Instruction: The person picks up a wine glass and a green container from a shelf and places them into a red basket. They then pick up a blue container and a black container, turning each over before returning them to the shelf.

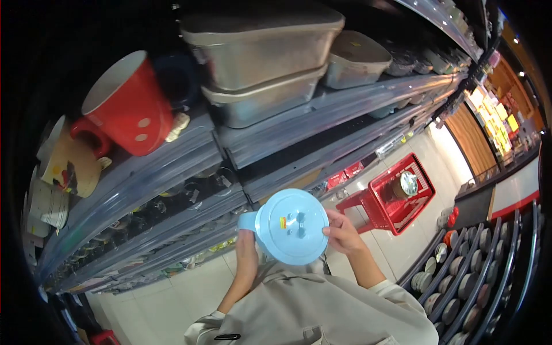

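Observation:
In front of my body I hold a light blue mug (273, 241), its round flat face turned up toward me. A small yellow and red sticker and several darker blue spots mark that face. My left hand (247, 253) is closed at the handle, on the left side, with part of the fingers hidden behind it. On the opposite side, my right hand (345, 233) grips the rim between thumb and fingers.
A red mug (138, 115) and a patterned mug (72, 164) stand on the shelf (172, 155) at left. Stacked lidded containers (264, 52) sit beyond them. A red shopping basket (402, 192) holding a can-like item stands on the floor. Bowls (451, 310) fill racks at right.

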{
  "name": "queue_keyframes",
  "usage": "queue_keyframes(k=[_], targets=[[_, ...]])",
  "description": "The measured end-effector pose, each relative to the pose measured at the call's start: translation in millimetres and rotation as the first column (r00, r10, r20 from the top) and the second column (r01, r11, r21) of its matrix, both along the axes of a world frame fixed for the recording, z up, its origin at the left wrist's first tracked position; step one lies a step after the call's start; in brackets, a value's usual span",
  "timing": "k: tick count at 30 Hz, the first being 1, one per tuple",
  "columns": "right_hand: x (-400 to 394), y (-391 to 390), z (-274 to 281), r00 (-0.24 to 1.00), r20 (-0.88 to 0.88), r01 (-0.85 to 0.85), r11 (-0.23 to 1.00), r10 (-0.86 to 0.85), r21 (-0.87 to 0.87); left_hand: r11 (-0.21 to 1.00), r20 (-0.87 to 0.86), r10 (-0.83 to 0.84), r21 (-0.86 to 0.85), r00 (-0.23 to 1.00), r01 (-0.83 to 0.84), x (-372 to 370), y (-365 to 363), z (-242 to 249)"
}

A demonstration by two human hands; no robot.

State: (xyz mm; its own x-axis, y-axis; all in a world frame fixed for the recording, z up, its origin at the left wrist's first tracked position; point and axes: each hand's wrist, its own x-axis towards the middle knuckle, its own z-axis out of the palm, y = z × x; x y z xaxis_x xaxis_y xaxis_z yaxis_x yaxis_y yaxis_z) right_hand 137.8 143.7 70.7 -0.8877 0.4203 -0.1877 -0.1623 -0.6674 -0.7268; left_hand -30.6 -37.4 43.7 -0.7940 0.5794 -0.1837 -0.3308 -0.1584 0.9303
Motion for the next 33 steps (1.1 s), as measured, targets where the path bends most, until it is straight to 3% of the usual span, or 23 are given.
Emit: queue_keyframes(k=[2,4,7,12,15,20,22,23,24,26,27,33], targets=[[-2.7,-9.3,-9.3,1.000,-0.013,-0.014,0.999,0.015,0.033,0.989,-0.017,-0.146,-0.020,0.989,0.146,2.9,1.5,4.1],[-2.5,-13.9,-10.5,0.999,-0.028,-0.031,0.999,0.031,0.020,0.993,0.060,-0.087,0.089,0.994,0.081,8.0,0.0,5.7],[-0.1,-17.2,-6.2,0.997,-0.028,-0.071,0.997,0.071,-0.012,0.918,-0.458,-0.035,0.335,0.888,0.210,10.4,-6.0,6.1],[-1.6,-10.1,6.5,0.977,0.070,-0.206,0.974,0.199,0.100,0.946,-0.657,-0.126,0.146,0.743,0.290,-9.1,-22.4,8.9],[-7.5,-5.8,15.5,0.939,0.206,-0.334,0.874,0.276,0.353,0.924,-0.404,-0.114,0.293,0.908,0.246,4.6,-26.9,16.1],[-9.2,-16.7,46.5,0.915,0.263,-0.390,0.836,0.305,0.386,0.961,-0.468,0.030,0.258,0.883,0.104,5.6,-28.0,21.2],[-8.5,-18.8,51.2,0.923,0.240,-0.372,0.859,0.301,0.352,0.900,-0.128,-0.092,0.413,0.988,0.137,8.2,-31.0,28.4],[-7.0,-18.6,55.1,0.927,0.227,-0.364,0.861,0.299,0.355,0.946,-0.238,-0.102,0.276,0.966,0.168,5.3,-30.9,23.6],[-5.0,-16.4,53.6,0.928,0.222,-0.364,0.856,0.299,0.367,0.944,-0.247,-0.097,0.284,0.964,0.168,6.3,-30.2,21.6],[0.7,-13.5,47.8,0.914,0.275,-0.390,0.835,0.299,0.388,0.981,-0.486,-0.030,0.152,0.874,0.118,9.6,-28.8,17.5],[2.1,-13.3,46.0,0.915,0.265,-0.389,0.843,0.305,0.372,0.980,-0.493,-0.024,0.161,0.870,0.118,11.0,-28.0,15.5],[5.3,-9.2,36.1,0.912,0.284,-0.383,0.862,0.296,0.332,0.855,-0.125,-0.230,0.447,0.965,0.262,18.3,-22.3,4.9]])
